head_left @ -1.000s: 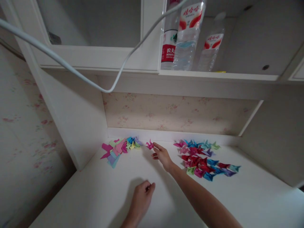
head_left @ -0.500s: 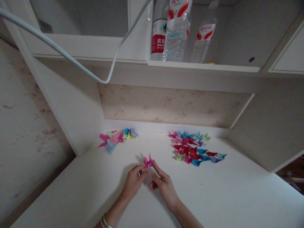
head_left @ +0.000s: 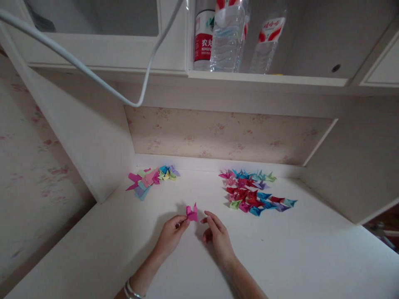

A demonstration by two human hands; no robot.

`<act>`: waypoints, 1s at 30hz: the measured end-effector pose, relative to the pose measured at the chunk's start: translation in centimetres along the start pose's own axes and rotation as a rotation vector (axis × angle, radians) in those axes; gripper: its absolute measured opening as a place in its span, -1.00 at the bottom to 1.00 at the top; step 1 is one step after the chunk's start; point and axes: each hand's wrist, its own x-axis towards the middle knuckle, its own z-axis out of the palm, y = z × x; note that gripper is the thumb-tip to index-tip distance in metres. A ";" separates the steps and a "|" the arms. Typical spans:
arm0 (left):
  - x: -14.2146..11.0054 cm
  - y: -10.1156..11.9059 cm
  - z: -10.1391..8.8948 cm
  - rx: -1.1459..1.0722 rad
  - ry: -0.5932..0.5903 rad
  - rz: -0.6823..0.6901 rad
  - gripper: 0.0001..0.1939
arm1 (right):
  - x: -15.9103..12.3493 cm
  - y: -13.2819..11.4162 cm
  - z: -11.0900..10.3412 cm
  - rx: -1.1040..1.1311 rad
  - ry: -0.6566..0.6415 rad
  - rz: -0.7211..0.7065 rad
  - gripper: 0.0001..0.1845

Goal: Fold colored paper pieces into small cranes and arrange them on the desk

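My left hand (head_left: 172,233) pinches a small pink paper crane (head_left: 192,213) by its lower left side, above the white desk (head_left: 199,265). One thin point of the crane sticks upward. Just right of it is my right hand (head_left: 218,236), apart from the paper, its fingers loosely curved and spread with nothing in them. Beyond my right hand lie rows of folded paper cranes (head_left: 249,195) in red, blue, pink, green and purple. To the far left is a pile of coloured paper pieces (head_left: 146,182), some flat and some folded.
Above the desk runs a shelf with several plastic bottles (head_left: 229,41) in its open bay. A white cable (head_left: 93,79) hangs in front of the cabinet at upper left. Side panels (head_left: 349,158) bound the desk left and right.
My right hand has let go of the crane and moved slightly right, away from it. The crane, still in my left hand, has turned a little. The view has shifted slightly.
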 end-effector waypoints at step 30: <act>-0.3 0.5 0.3 -0.030 -0.118 0.009 -0.59 | -0.6 -0.1 0.2 -0.180 -0.099 -0.074 -0.63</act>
